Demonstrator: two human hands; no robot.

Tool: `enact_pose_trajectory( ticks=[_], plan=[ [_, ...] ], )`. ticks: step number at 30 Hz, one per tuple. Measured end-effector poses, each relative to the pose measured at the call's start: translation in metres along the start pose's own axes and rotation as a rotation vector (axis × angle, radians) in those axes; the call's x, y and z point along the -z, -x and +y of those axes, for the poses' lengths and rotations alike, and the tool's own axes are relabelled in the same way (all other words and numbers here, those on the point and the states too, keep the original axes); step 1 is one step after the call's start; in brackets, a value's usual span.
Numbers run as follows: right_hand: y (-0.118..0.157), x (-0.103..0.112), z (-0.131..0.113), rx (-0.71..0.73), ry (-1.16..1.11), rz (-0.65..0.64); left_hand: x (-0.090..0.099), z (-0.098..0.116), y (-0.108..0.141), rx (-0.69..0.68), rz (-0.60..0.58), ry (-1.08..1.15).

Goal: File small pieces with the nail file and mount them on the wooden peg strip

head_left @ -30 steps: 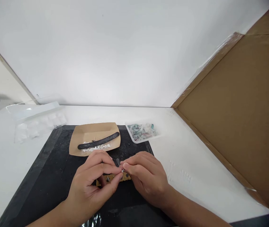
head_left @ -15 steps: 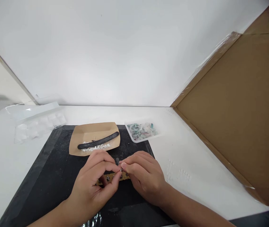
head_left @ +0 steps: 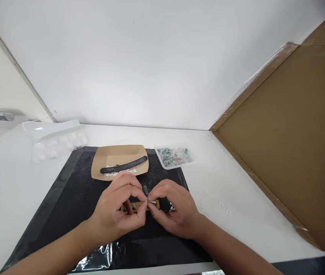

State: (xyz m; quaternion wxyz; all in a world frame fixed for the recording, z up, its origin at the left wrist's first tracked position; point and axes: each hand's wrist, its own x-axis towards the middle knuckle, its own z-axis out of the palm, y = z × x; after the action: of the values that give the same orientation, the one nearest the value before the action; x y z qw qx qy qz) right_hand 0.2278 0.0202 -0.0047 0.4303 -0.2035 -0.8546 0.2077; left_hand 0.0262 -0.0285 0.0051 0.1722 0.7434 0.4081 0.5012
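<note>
My left hand and my right hand meet fingertip to fingertip over a black mat. Between the two pinches is a tiny silvery, bead-like piece, too small to make out well. Thumb and forefinger of each hand are pressed together on it. Beneath and behind the fingers lies a narrow yellow-brown strip carrying several small shiny dark pieces; the hands partly hide it. A small greyish clear piece lies just beyond the fingertips.
A brown paper tray holds a curved black file and white scraps. To its right stands a clear container of greenish and clear pieces. A clear plastic case lies back left. A cardboard panel rises at the right.
The view has shifted slightly. My right hand's fingers have opened out from a bunched grip into a thumb-and-forefinger pinch, uncovering the silvery piece and a white-dotted black patch beside the hand.
</note>
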Motion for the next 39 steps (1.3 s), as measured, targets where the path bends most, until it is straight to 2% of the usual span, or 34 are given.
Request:
enact_pose_trajectory(
  ticks=[14,23,30,34,39],
  plan=[
    [-0.0087,0.0112,0.0015,0.025,-0.221,-0.128,-0.0014,0.0063,0.0032,0.172,-0.034,0.112],
    [-0.0057,0.0062,0.0058,-0.013,-0.059,-0.061,-0.0002,0.0071,0.0034,0.35,-0.009,0.22],
    [-0.0057,0.0032,0.0039,0.007,0.034,-0.032,-0.0002,0.006,0.0081,0.495,-0.059,0.401],
    [-0.0058,0.0031,0.0041,0.002,0.017,-0.039,-0.0006,0.0049,0.0091,0.52,-0.065,0.436],
    [-0.0061,0.0034,0.0045,-0.007,-0.035,-0.063,-0.0006,0.0074,0.0063,0.484,-0.06,0.389]
  ],
)
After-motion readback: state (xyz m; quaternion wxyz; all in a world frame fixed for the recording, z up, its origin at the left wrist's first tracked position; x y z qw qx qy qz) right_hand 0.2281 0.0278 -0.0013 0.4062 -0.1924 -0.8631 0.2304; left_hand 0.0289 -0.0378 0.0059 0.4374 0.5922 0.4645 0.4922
